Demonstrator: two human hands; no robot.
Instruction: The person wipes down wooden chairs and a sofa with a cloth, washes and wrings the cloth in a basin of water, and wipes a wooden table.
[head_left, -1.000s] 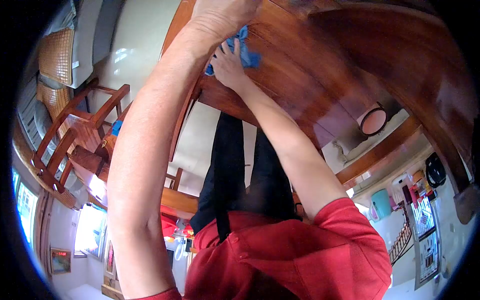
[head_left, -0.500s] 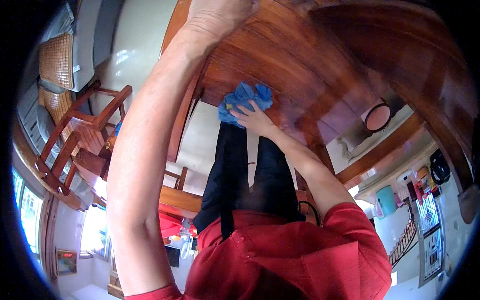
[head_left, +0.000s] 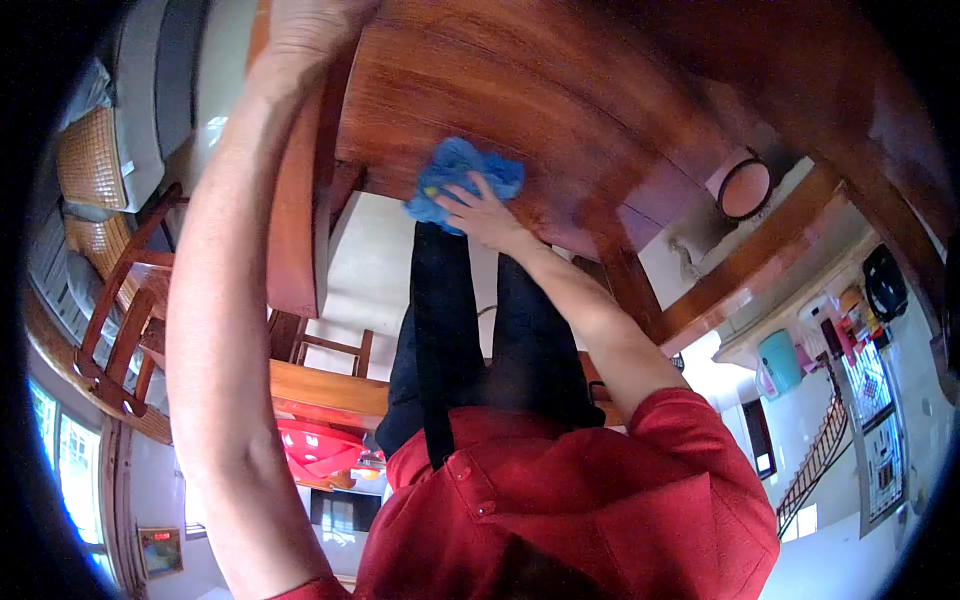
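A bunched blue cloth [head_left: 452,168] lies against the reddish-brown wooden surface [head_left: 440,90], close to its near edge. My right hand [head_left: 487,217] presses over the cloth, its fingers partly spread and part of the cloth bunched under them. At the top left, my left hand [head_left: 318,28] is at the wooden edge, partly cut off by the frame. Its fingers are hidden, so I cannot see whether they wrap round the wood. A small yellow patch shows on the cloth beside my right fingers.
Below the surface are my dark trouser legs [head_left: 445,310]. A wooden chair [head_left: 125,320] stands at the left, near woven cushions [head_left: 95,155]. On the right, a round pinkish object with a dark rim [head_left: 745,188] sits close to a wooden beam [head_left: 755,255]. A turquoise container [head_left: 780,360] appears farther off.
The whole view has shifted, so the wood and both arms appear farther left. My right hand stays on the cloth, which sits slightly farther from the surface's left corner.
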